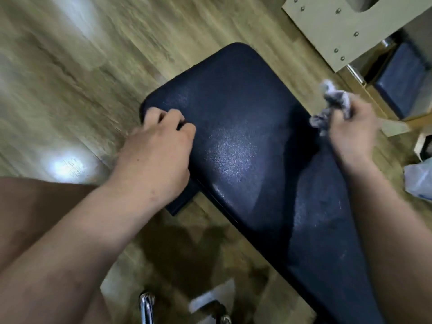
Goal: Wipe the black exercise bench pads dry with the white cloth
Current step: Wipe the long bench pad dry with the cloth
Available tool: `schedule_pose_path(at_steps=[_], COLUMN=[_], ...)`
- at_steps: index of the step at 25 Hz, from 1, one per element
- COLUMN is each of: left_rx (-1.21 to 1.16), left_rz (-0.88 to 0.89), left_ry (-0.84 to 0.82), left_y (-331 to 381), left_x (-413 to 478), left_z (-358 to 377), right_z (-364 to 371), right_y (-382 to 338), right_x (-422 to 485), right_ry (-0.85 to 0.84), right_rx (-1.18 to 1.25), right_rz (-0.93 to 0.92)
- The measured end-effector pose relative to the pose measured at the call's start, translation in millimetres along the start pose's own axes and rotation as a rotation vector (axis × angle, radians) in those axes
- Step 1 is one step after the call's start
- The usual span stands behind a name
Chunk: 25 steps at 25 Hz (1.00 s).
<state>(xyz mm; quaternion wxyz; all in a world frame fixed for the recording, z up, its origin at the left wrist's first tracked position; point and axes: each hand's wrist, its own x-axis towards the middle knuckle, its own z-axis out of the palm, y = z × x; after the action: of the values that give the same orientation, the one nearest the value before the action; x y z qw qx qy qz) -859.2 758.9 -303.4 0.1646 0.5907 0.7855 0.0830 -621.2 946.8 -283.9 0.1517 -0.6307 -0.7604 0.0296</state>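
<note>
A long black padded bench pad [245, 141] runs diagonally from upper centre to lower right, its textured surface shining under the light. My left hand [159, 146] rests on the pad's left edge with its fingers curled over the corner. My right hand [350, 129] grips a crumpled white-grey cloth [332, 104] at the pad's right edge, bunched and sticking up out of the fist. The picture is blurred by motion.
The floor [70, 66] is wood-look laminate. A beige panel with bolts [339, 31] and another dark pad [402, 85] stand at upper right. A plastic bag [420, 181] lies at the right edge. Chrome frame tubes [147, 305] show at the bottom.
</note>
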Motion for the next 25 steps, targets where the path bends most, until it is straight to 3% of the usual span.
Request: schedule_pose_path(at_steps=[1, 2, 5, 7, 9, 11, 13, 14, 15, 16, 18, 20, 21, 22, 24, 25], left_rx=[-0.036, -0.11, -0.295, -0.322, -0.149, 0.032, 0.059, 0.042, 0.009, -0.071, -0.324, -0.48, -0.525, -0.559, -0.56, -0.475], left_rz=[0.011, 0.029, 0.123, 0.179, 0.196, 0.192, 0.205, 0.214, 0.228, 0.241, 0.221, 0.169, 0.164, 0.162, 0.194, 0.248], left_ry=[0.062, 0.16, 0.439, 0.42, 0.22, -0.013, -0.04, 0.01, 0.061, 0.132, 0.403, 0.669, 0.708, 0.697, 0.573, 0.477], left_y=[1.2, 0.1, -8.2, -5.8, -1.6, -2.2, -6.8, -10.3, -11.8, -10.5, -11.7, -21.2, -25.5, -28.6, -30.7, -29.9], left_x=[1.0, 4.8, 31.6, 46.0, 52.3, 47.1, 42.1, 42.0, 43.2, 45.4, 55.7, 70.6, 78.9, 85.5, 91.8, 90.6], left_z=[-0.7, -1.9, -10.1, -12.0, -7.6, 6.0, 12.0, 13.2, 11.4, 6.3, -7.3, -24.9, -30.8, -33.4, -26.6, -18.4], right_z=[9.1, 22.5, 39.2, 19.7, -7.0, -19.1, -25.5, -18.6, -7.1, 13.3, 60.4, 59.5, 49.7, 39.9, 13.6, -3.5], right_y=[-0.5, -17.7, -107.2, -127.0, -113.6, -92.7, -74.8, -73.2, -77.9, -86.8, -130.3, -164.3, -161.6, -145.1, -109.6, -103.1], right_x=[8.6, -0.1, -88.8, -137.1, -134.9, -87.9, -8.0, 31.5, 55.8, 63.7, 22.1, -26.2, -33.9, -21.4, -1.2, 2.1], right_ry=[-0.056, -0.123, -0.436, -0.621, -0.745, -0.547, -0.191, -0.118, -0.145, -0.156, -0.247, -0.406, -0.468, -0.423, -0.361, -0.42], right_rx=[-0.01, -0.034, 0.199, 0.427, 0.549, 0.561, 0.311, 0.25, 0.25, 0.204, 0.152, 0.223, 0.264, 0.285, 0.284, 0.266], right_rz=[0.077, 0.027, -0.322, -0.424, -0.517, -0.442, -0.251, -0.107, 0.029, 0.045, -0.09, -0.318, -0.358, -0.321, -0.203, -0.227])
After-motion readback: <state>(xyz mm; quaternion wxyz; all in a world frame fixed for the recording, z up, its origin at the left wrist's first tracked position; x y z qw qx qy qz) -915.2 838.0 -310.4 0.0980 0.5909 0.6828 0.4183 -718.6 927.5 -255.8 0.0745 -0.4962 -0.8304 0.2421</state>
